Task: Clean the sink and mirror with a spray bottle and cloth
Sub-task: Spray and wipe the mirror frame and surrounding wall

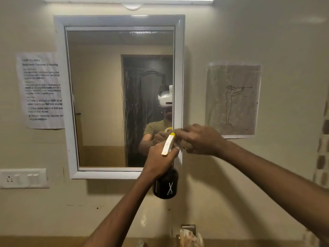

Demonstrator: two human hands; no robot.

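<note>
The left hand [160, 157] is wrapped round the neck of a spray bottle [166, 184], thumb up beside the trigger head. The bottle has a round black body with a small white scissors mark, a cream plastic head and a yellow nozzle tip; its wall is opaque, so what is inside cannot be told. It hangs upright in front of the lower right corner of the mirror [110, 97], nozzle toward the glass.

The right hand [199, 139] is bunched on a tan cloth [187, 146], fingers curled over it, pressing it against the right side of the mirror's frame just beside the nozzle. Only a crumpled edge of the cloth shows under the fingers.

The mirror is rectangular with a wide white moulded frame, hung on a smooth beige wall [231, 184]. Streaks run down the glass over the reflection of a dark door.

A printed sheet [41, 90] is stuck to the wall left of the mirror, its right edge behind the frame. A line drawing [233, 99] on greyish paper hangs to the right. A white switch plate [24, 178] sits low on the left. At the bottom edge a metal fitting [188, 229] shows, partly cut off.
</note>
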